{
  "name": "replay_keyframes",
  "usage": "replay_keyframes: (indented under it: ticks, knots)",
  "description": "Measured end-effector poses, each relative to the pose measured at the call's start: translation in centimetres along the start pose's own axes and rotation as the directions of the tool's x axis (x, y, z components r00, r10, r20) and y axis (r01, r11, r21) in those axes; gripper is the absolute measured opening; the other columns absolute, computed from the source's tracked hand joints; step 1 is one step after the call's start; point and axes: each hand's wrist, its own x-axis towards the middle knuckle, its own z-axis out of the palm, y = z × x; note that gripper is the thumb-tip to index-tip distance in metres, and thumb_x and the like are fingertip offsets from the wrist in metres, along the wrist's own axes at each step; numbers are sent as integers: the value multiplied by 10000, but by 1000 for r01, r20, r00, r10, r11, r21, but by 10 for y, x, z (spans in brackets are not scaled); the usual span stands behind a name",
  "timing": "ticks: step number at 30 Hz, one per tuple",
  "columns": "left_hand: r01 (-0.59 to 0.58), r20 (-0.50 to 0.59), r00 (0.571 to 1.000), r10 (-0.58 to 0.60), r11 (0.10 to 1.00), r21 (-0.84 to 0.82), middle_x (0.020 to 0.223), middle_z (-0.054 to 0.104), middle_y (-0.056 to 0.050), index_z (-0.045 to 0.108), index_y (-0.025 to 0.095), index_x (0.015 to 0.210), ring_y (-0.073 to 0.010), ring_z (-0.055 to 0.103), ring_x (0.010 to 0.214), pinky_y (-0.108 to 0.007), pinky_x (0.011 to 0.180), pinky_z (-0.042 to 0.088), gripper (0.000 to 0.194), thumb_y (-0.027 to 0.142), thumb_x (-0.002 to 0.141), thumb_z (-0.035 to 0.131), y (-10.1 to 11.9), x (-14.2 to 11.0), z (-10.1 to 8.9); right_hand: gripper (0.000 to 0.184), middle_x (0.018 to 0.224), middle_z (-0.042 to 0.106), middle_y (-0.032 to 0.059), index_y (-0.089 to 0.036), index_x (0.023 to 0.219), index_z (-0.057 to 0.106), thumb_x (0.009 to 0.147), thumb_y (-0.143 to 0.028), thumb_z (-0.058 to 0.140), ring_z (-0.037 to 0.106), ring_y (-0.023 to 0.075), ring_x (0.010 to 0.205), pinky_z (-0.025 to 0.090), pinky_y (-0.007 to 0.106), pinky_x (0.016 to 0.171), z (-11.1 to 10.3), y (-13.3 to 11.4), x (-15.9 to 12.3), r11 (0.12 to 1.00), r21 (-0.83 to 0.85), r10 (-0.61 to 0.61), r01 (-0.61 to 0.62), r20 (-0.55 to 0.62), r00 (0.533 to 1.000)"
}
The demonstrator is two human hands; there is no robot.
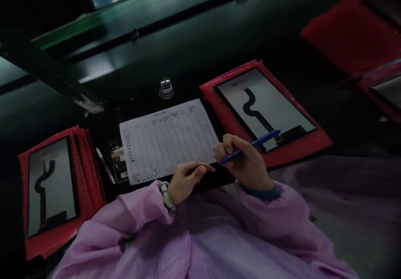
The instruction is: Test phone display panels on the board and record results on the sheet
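Observation:
A blue pen (pixel 265 138) is gripped in my right hand (pixel 242 160), its shaft slanting up to the right past the knuckles. My left hand (pixel 187 179), with a pale watch (pixel 167 197) at the wrist, rests by the lower edge of a printed form (pixel 169 145). Its fingers stretch toward the right and appear to hold nothing. The form is a ruled table with handwriting down its left column. Right of the paper, a flat panel (pixel 266 103) with a black curved strip lies on red bubble-wrap bags (pixel 288 153), close to my right hand.
At the left a similar panel (pixel 52 183) lies on a pile of red bags (pixel 90 178). A white pen (pixel 105 165) and a small circuit board (pixel 119 162) sit beside the form. Behind it is a metal clip (pixel 166 88). More red bags (pixel 354 36) lie at upper right.

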Motion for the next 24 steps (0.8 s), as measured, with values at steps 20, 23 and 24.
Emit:
replay_keyframes:
  ticks: [20, 23, 24]
  knots:
    - [125, 12, 992, -124, 988, -85, 465, 298, 103, 555, 163, 715, -48, 213, 414, -237, 429, 158, 810, 969, 636, 536, -2, 3, 1, 486, 537, 385, -45, -221, 612, 413, 936, -561, 536, 375, 99, 460, 314, 261, 444, 22, 43, -16, 894, -443, -142, 72, -128, 981]
    - [200, 2, 979, -202, 964, -175, 465, 221, 133, 478, 204, 739, -42, 148, 391, -225, 406, 126, 821, 1015, 620, 455, -6, 6, -1, 433, 620, 456, -4, -217, 645, 437, 1016, -437, 410, 461, 140, 595, 382, 296, 566, 29, 50, -23, 675, -698, -338, 240, -3, 941]
    - [210, -4, 977, -215, 957, -199, 470, 218, 133, 453, 212, 739, -39, 144, 391, -221, 407, 120, 810, 1014, 627, 450, -7, 6, -2, 409, 664, 488, 11, -216, 672, 471, 1028, -394, 378, 491, 153, 648, 400, 306, 606, 31, 51, -25, 590, -757, -373, 280, 53, 926]
